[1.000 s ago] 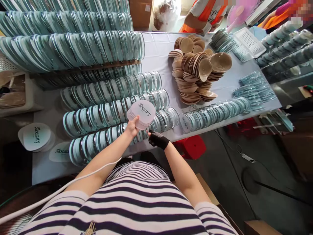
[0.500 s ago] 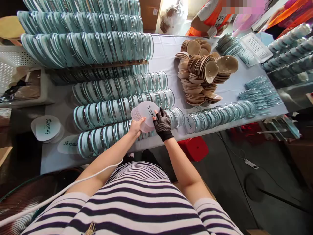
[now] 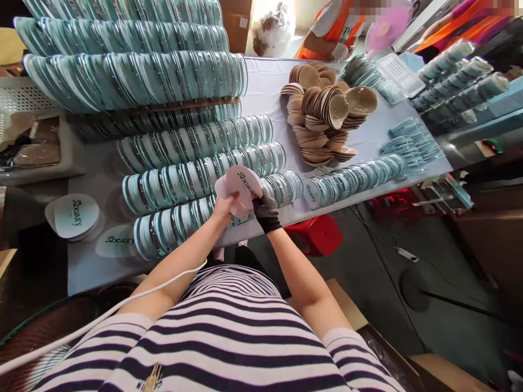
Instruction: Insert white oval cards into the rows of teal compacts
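Between my two hands is a fanned stack of white oval cards (image 3: 241, 185) printed "beauty" in dark letters. My bare left hand (image 3: 225, 209) grips the stack's lower left edge. My right hand (image 3: 266, 211), in a dark fingerless glove, pinches its right edge. Beneath the stack, rows of clear round discs (image 3: 180, 223) stand on edge on the table, with pale cards showing among them. A shorter row of similar discs (image 3: 355, 179) lies to the right of my hands. More printed cards (image 3: 77, 216) lie at the table's left end.
Brown oval pads (image 3: 322, 117) are heaped mid-table. Taller rows of clear discs (image 3: 134, 79) stand at the back left, beside a white basket (image 3: 30, 98). A red stool (image 3: 321, 235) is below the table's front edge. A person in an orange vest (image 3: 327, 32) stands across the table.
The camera view has turned slightly, so the table's right side sits further left. Both hands still hold the card stack, its fan now a little narrower and shifted left.
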A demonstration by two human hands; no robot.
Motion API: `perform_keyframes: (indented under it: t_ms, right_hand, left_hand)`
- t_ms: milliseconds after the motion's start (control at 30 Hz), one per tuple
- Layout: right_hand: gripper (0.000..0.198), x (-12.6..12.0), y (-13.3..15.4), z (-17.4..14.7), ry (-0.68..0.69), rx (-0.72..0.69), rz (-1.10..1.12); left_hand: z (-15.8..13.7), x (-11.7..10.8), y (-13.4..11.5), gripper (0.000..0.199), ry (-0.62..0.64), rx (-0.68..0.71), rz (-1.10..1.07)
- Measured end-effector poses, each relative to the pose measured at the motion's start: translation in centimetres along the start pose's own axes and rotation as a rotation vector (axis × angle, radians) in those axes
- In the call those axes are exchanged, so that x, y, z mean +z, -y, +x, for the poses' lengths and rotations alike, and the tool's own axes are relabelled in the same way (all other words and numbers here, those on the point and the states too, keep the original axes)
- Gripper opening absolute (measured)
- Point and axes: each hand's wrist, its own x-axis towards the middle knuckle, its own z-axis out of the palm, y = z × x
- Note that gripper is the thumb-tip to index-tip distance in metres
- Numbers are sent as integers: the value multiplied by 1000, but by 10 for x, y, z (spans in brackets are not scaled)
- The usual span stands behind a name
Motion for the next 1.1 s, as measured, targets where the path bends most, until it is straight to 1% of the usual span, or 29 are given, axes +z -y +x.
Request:
perform_keyframes:
  t_ms: [67, 100, 133, 167, 200, 233, 300, 367, 400, 467, 567, 633, 700, 767, 833, 933, 1033, 1100]
  right_hand:
    - [38, -8, -9, -9, -102, 125, 55]
    - [42, -15, -16, -17, -165, 157, 48]
    - [44, -23, -24, -29, -208, 163, 1]
    - [45, -30, -32, -44, -216, 150, -82]
    - [45, -37, -40, -62, -188, 119, -187]
    - [43, -41, -47, -81, -127, 77, -295]
    - [40, -44, -56, -117, 58, -7, -438]
    - [39, -38, -57, -138, 231, -56, -495]
    - [40, -33, -54, -142, 290, -53, -520]
    - [39, -20, -42, -134, 363, 1, -587]
    - [37, -2, -19, -99, 472, 76, -663]
    - [37, 8, -7, -75, 535, 83, -671]
    - [37, 14, -1, -58, 561, 101, -677]
    - [37, 15, 1, -52, 567, 129, -678]
    - [34, 13, -2, -54, 565, 145, -668]
    - [32, 15, -10, -57, 539, 132, -623]
    - [31, 28, -18, -53, 524, 142, -617]
    - [30, 37, -22, -48, 543, 134, -634]
  left_hand:
    - [8, -3, -4, 32, -7, -61, -83]
    - [13, -4, -8, 30, -15, -90, -130]
    - [19, -6, -12, 28, -26, -112, -175]
    - [24, -8, -17, 26, -34, -123, -215]
    - [30, -10, -22, 26, -42, -123, -247]
    - [34, -12, -25, 27, -46, -120, -271]
    - [41, -15, -28, 28, -55, -129, -294]
    - [44, -18, -27, 29, -56, -134, -303]
    - [45, -18, -25, 30, -50, -132, -305]
    - [45, -20, -20, 30, -35, -124, -305]
    - [46, -20, -17, 31, -25, -126, -296]
    - [46, -21, -17, 31, -24, -118, -284]
    - [45, -21, -18, 30, -30, -104, -266]
    - [44, -21, -18, 30, -36, -100, -254]
    - [43, -22, -17, 31, -32, -107, -250]
    - [43, -23, -17, 35, -35, -114, -254]
    - [42, -23, -17, 37, -34, -123, -253]
    - [41, -23, -17, 38, -30, -132, -254]
